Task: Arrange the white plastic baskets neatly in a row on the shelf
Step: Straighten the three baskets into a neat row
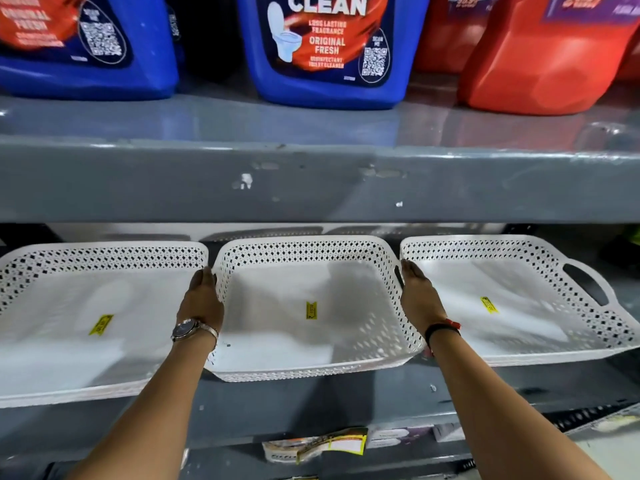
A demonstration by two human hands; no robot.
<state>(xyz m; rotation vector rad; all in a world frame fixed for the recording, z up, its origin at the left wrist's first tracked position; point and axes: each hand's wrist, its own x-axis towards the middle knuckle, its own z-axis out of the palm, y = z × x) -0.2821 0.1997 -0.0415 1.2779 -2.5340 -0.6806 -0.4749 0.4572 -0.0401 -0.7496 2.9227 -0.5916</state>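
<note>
Three white perforated plastic baskets stand side by side on a grey shelf (311, 403), each with a yellow sticker inside. The middle basket (277, 327) juts slightly over the shelf's front edge. My left hand (204, 296) lies flat against its left wall, in the gap beside the left basket (69, 341). Against its right wall presses my right hand (419, 292), between it and the right basket (519, 306). Both hands clasp the middle basket from the sides, fingers pointing to the back. More white baskets show dimly behind the row.
Overhead runs a thick grey shelf beam (311, 181), close above the baskets. On the upper shelf stand blue toilet-cleaner jugs (329, 53) and red jugs (540, 57). Below the baskets' shelf hang paper price tags (329, 445).
</note>
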